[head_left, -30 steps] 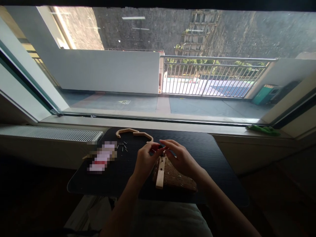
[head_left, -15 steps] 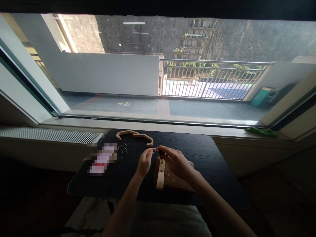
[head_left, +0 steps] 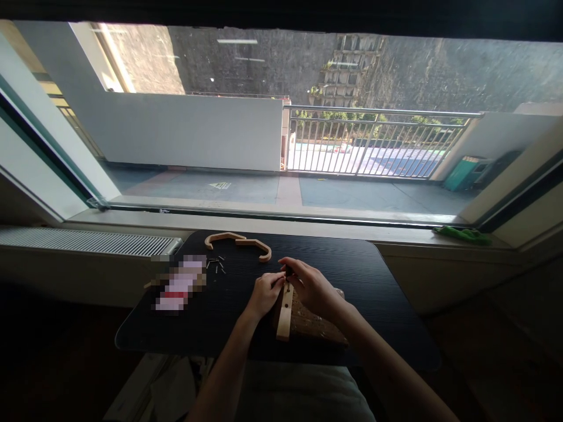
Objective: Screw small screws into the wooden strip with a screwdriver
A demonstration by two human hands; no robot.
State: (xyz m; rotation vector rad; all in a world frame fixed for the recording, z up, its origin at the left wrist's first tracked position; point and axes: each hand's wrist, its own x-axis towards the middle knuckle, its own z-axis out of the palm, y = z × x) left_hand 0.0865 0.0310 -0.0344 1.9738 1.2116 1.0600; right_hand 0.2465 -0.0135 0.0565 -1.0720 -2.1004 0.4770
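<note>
A light wooden strip (head_left: pixel 284 316) lies lengthwise on a brown cork board (head_left: pixel 311 324) at the near edge of the black table (head_left: pixel 373 281). My left hand (head_left: pixel 264 293) rests beside the strip's far end, fingers curled against it. My right hand (head_left: pixel 310 285) pinches a small dark item, too small to name, right over that end. Both hands meet at the strip's tip.
Curved wooden pieces (head_left: pixel 240 242) lie at the table's far side. Several small nails (head_left: pixel 216 264) are scattered left of centre, next to a blurred pink object (head_left: pixel 179 283). A radiator (head_left: pixel 88 240) runs along the left under the window sill. A green cloth (head_left: pixel 461 235) sits on the sill.
Both hands have lowered from above the board onto the far end of the wooden strip. The left hand has closed in against the strip.
</note>
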